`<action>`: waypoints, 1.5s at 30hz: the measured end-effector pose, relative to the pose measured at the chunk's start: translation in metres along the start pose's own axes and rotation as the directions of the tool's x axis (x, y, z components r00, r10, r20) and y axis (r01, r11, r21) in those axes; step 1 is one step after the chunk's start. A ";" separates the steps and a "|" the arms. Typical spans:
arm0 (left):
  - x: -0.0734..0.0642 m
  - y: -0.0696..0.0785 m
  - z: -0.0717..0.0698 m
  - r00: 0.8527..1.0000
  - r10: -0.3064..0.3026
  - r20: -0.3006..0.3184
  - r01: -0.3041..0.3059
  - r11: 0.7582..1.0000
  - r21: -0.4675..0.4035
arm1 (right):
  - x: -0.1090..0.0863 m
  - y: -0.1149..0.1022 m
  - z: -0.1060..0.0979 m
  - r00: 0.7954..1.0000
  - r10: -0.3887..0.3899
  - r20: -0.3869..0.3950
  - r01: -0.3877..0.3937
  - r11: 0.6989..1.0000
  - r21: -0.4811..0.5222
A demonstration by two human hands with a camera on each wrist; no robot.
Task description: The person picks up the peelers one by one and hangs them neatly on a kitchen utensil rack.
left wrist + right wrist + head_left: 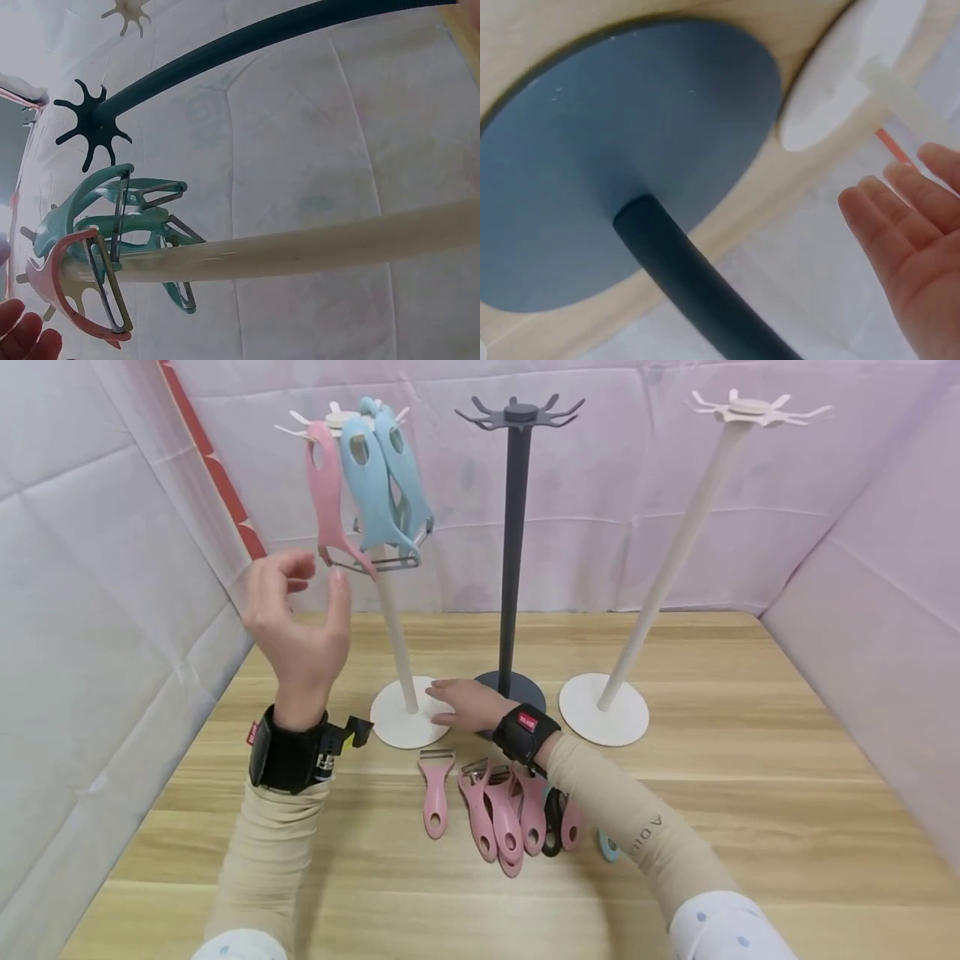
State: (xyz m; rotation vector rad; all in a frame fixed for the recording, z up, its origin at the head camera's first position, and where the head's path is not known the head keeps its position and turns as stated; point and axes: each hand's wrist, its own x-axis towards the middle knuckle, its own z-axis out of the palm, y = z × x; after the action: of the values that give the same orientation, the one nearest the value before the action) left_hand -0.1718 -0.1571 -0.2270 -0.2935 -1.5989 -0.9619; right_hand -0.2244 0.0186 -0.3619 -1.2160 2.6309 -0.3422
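My left hand [296, 622] is raised beside the left white stand [397, 643], thumb and fingers apart with nothing between them. Just above its fingertips a pink peeler [326, 493] hangs from one of the stand's hooks. Blue peelers [367, 485] hang next to it, blades down; the left wrist view shows their metal blades around the pole [300, 259]. Low over the table, my right hand [476, 703] reaches across the dark stand's base [630, 135] toward the left white base [397, 727]. Its fingers [885, 217] are extended and hold nothing.
The dark stand [513, 552] rises in the middle and another white stand [675, 552] to the right, no peelers on their hooks. In front, a single pink peeler [435, 793] lies beside a pile of pink peelers [504, 822], a black peeler [552, 827] and a partly covered blue one [608, 847].
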 end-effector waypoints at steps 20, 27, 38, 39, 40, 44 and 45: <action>-0.100 -0.021 0.008 0.770 0.311 0.558 -0.167 0.941 -0.294 | -0.107 -0.011 -0.002 0.837 -0.099 -0.538 0.113 0.994 -0.006; -0.140 -0.013 0.007 0.623 0.372 0.688 -0.171 0.923 -0.344 | -0.141 -0.006 0.009 0.821 -0.044 -0.569 0.041 0.999 -0.019; -0.162 -0.008 -0.005 0.428 0.351 0.833 -0.189 0.936 -0.297 | -0.161 0.004 0.023 0.831 -0.032 -0.556 0.036 0.999 -0.002; -0.162 -0.008 -0.005 0.424 0.348 0.836 -0.186 0.937 -0.295 | -0.161 0.006 0.023 0.831 -0.036 -0.556 0.046 0.999 0.004; -0.163 -0.008 -0.005 0.421 0.345 0.839 -0.182 0.938 -0.294 | -0.161 0.007 0.022 0.830 -0.039 -0.557 0.052 0.999 0.008; -0.164 -0.007 -0.004 0.410 0.336 0.848 -0.171 0.941 -0.290 | -0.157 0.016 0.016 0.847 -0.032 -0.530 0.057 0.998 0.031; -0.164 -0.007 -0.004 0.409 0.335 0.849 -0.166 0.942 -0.292 | -0.156 0.018 0.014 0.860 -0.024 -0.511 0.045 0.999 0.028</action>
State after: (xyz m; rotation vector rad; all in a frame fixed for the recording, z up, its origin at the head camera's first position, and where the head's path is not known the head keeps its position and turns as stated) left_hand -0.1271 -0.1133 -0.3786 -1.3285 -2.3337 -0.6953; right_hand -0.1347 0.1480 -0.3645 -1.3055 3.0171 -0.8247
